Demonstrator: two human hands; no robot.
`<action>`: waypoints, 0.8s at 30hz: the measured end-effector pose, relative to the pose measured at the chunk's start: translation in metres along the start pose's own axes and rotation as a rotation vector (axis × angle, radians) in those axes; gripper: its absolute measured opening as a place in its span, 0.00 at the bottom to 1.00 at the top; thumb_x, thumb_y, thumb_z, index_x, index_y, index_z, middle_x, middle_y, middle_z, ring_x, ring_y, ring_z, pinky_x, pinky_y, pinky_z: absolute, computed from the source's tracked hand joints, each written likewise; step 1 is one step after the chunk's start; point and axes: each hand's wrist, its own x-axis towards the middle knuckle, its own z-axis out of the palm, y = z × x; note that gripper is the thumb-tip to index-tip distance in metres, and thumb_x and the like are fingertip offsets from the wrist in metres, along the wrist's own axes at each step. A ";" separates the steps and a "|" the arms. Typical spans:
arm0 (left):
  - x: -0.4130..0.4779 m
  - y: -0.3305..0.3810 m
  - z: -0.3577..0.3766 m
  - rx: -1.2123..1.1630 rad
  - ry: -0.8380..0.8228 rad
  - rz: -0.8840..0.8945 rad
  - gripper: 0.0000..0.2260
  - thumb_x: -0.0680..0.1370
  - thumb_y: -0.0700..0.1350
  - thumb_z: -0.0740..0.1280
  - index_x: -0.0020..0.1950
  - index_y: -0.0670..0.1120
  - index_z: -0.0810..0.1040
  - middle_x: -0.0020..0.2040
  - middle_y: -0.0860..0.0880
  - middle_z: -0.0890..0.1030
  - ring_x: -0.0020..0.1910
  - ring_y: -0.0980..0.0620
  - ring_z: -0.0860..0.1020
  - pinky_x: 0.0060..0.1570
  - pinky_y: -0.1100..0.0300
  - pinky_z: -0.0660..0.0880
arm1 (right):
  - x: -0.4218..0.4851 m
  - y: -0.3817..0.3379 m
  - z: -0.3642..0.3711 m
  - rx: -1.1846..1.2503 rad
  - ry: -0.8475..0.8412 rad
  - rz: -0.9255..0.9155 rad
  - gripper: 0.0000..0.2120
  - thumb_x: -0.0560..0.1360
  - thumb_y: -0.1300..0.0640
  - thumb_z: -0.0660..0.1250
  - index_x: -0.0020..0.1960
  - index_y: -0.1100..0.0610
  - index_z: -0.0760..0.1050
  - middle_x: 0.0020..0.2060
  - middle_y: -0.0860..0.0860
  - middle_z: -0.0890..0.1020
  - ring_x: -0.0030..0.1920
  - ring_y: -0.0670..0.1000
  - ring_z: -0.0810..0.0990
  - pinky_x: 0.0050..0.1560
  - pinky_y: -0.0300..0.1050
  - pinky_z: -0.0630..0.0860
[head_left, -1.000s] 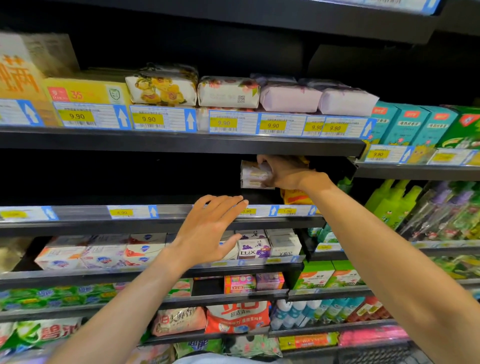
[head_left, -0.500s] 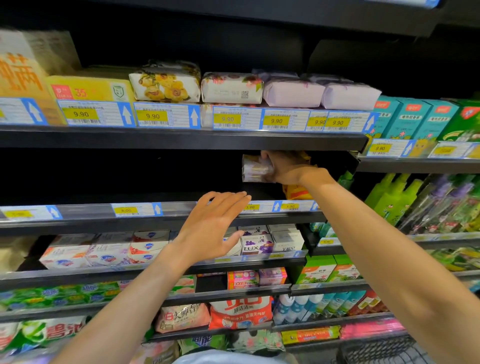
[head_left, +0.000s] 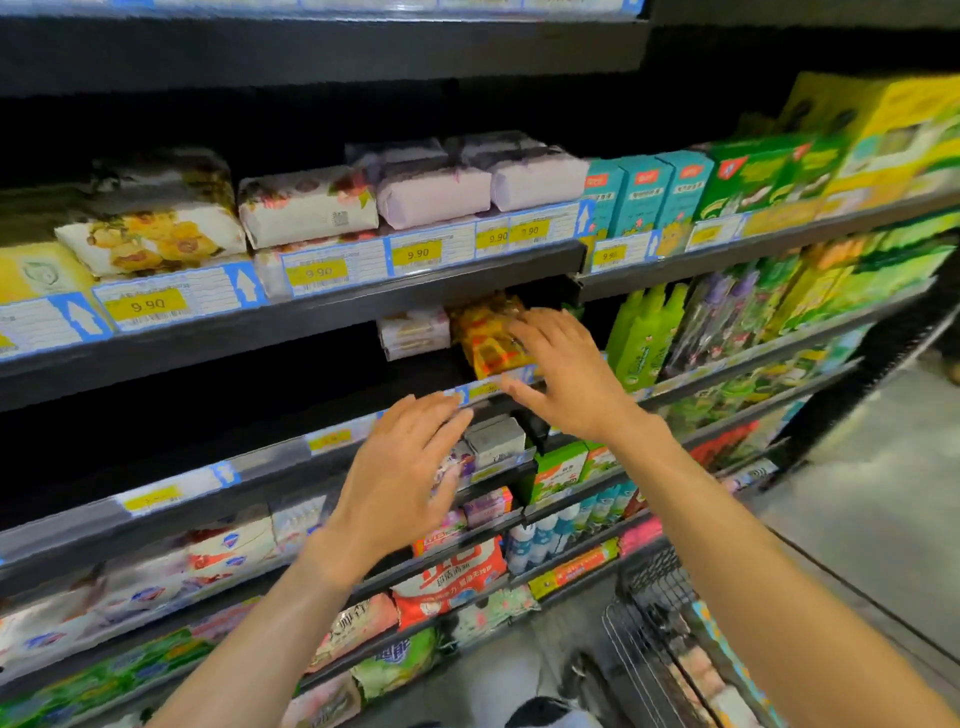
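One crinkly orange-and-yellow plastic packet (head_left: 485, 340) in front of me, and that's my marker. It stands on the front edge of the dark metal shelf (head_left: 332, 441), leaning a little. Its glossy wrapper is creased, with red patches on the yellow, but the print is too blurred to read.

Two hands are up. My right hand (head_left: 563, 379) is at the packet's right side with its fingers (head_left: 524, 325) straight and fanned wide, holding nothing. The tips lie across the packet's right edge, though I can't tell if they press on it. My left hand (head_left: 400, 483) is below and left of the packet, palm away from me, with its fingers (head_left: 441, 415) straight, close together and empty. The tips are level with the shelf's price rail — touching or not, I can't say.

Just left of the packet is one small stack of pale wrapped bars (head_left: 414, 332); I count two, maybe three. Just to its right are three lime-green plastic bottles (head_left: 647, 332). Above it lie two lilac paper-wrapped packs (head_left: 434, 200), and above right stand three teal cardboard boxes (head_left: 644, 195). Well below and right is one black wire cart (head_left: 652, 613).
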 end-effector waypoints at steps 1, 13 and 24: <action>0.005 0.010 0.005 -0.026 0.006 0.046 0.26 0.77 0.47 0.71 0.75 0.42 0.74 0.74 0.43 0.74 0.74 0.43 0.71 0.75 0.43 0.65 | -0.020 0.005 -0.003 -0.008 0.029 0.037 0.31 0.81 0.38 0.63 0.76 0.56 0.68 0.72 0.55 0.73 0.74 0.59 0.68 0.78 0.60 0.62; 0.048 0.165 0.113 -0.241 -0.416 0.302 0.30 0.78 0.56 0.61 0.76 0.43 0.71 0.75 0.40 0.71 0.73 0.38 0.70 0.74 0.40 0.65 | -0.334 0.049 -0.014 -0.092 -0.013 0.904 0.36 0.80 0.42 0.67 0.80 0.59 0.63 0.74 0.58 0.69 0.73 0.62 0.69 0.73 0.59 0.68; 0.056 0.336 0.219 -0.271 -0.751 0.480 0.33 0.75 0.58 0.59 0.75 0.42 0.73 0.75 0.40 0.73 0.72 0.39 0.73 0.71 0.42 0.70 | -0.544 0.059 0.018 0.059 -0.085 1.467 0.38 0.81 0.36 0.57 0.81 0.61 0.61 0.76 0.61 0.68 0.76 0.65 0.67 0.73 0.63 0.69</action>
